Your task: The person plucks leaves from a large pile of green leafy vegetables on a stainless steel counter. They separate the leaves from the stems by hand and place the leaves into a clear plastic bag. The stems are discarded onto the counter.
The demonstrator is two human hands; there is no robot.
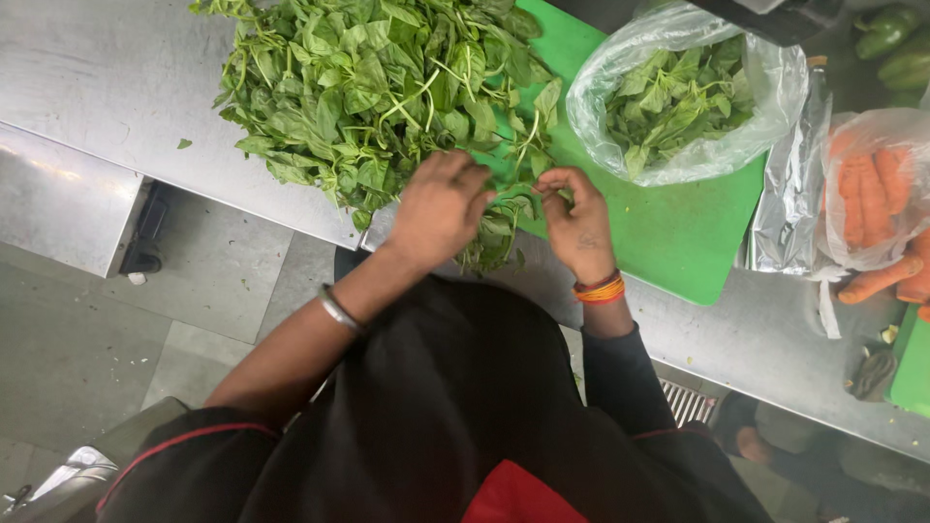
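Between both hands, a leafy sprig [502, 221] is pinched by the left hand [438, 208] and right hand [579, 228], fingers curled shut. Behind the fingers sits a floppy green leaf pile [368, 87], on the shiny metal counter [97, 77]. Fingertips are partly hidden by leaves.

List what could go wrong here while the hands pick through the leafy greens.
1. The sprig held between the left hand and right hand hangs at the steel counter edge, so leaves may drop to the floor.
2. The heap of greens overhangs the green cutting board and could spill further.
3. The open bag of picked leaves sits loosely and might tip.
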